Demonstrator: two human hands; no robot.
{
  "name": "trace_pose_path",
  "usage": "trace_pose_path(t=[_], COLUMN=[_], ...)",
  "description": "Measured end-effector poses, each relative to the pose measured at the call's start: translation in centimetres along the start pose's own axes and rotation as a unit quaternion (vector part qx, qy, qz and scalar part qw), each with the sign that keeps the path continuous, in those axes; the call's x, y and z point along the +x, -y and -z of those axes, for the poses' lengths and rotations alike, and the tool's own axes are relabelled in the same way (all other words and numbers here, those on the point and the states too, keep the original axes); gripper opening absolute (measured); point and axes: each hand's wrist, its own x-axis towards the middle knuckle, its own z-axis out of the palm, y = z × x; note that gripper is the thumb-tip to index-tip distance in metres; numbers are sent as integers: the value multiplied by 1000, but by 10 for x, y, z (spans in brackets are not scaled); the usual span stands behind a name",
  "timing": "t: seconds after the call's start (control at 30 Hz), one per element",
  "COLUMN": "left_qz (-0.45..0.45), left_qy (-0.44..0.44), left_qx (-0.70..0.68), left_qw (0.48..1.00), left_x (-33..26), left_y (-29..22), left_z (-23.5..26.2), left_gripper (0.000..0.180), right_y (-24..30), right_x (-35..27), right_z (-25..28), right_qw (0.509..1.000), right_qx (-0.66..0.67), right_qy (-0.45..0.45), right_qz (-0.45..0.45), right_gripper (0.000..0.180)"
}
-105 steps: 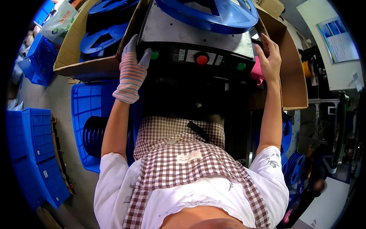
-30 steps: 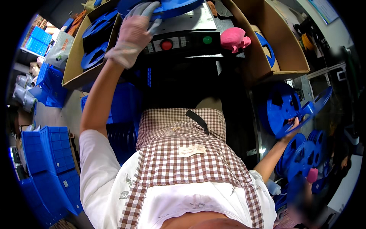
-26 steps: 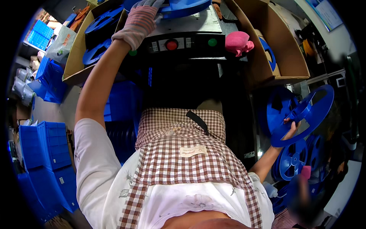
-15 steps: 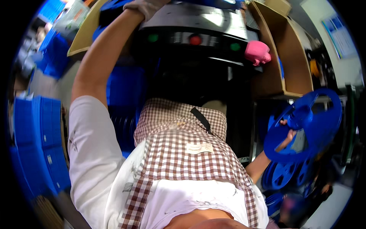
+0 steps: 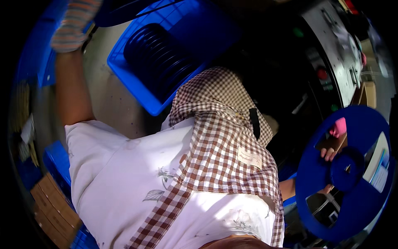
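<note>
My left hand (image 5: 76,25), in a striped knit glove, is at the upper left beside a dark blue plastic reel (image 5: 124,9). It appears to grip this reel by its edge, though the fingertips are cut off at the top of the picture. On the right, my bare right hand (image 5: 328,155) is closed around the hub of a second blue reel (image 5: 317,178). Its fingers show through the reel's openings, and the rest of the hand is behind the disc. Between my arms, several dark reels (image 5: 159,58) stand on edge in a blue bin (image 5: 132,88).
A machine with a light metal top (image 5: 331,45) and a red button (image 5: 322,74) stands at the upper right. Beyond its edge is a pink object (image 5: 363,59). Brown cartons (image 5: 54,203) and a blue crate (image 5: 58,159) lie at the lower left.
My view has swung left, so the machine now appears at the right and the reel bin in the upper middle. My left hand has left the machine with a reel; my right still holds its own.
</note>
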Motion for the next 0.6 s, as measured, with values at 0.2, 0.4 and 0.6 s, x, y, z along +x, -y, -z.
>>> trace_pose_path(t=[0.2, 0.4, 0.6], left_qz=[94, -1, 90], left_qy=[47, 88, 141], left_qx=[99, 196, -61], left_qw=[990, 977, 984], left_x=[-25, -36, -35], left_y=[-18, 51, -29], left_z=[-12, -44, -81], left_gripper=[16, 30, 25], right_y=[-50, -123, -101], right_x=[23, 76, 268], right_z=[19, 27, 21], right_qw=[983, 957, 901], right_qx=[3, -94, -420], right_qy=[-72, -67, 16], right_qz=[-169, -266, -106], right_gripper=[66, 69, 70])
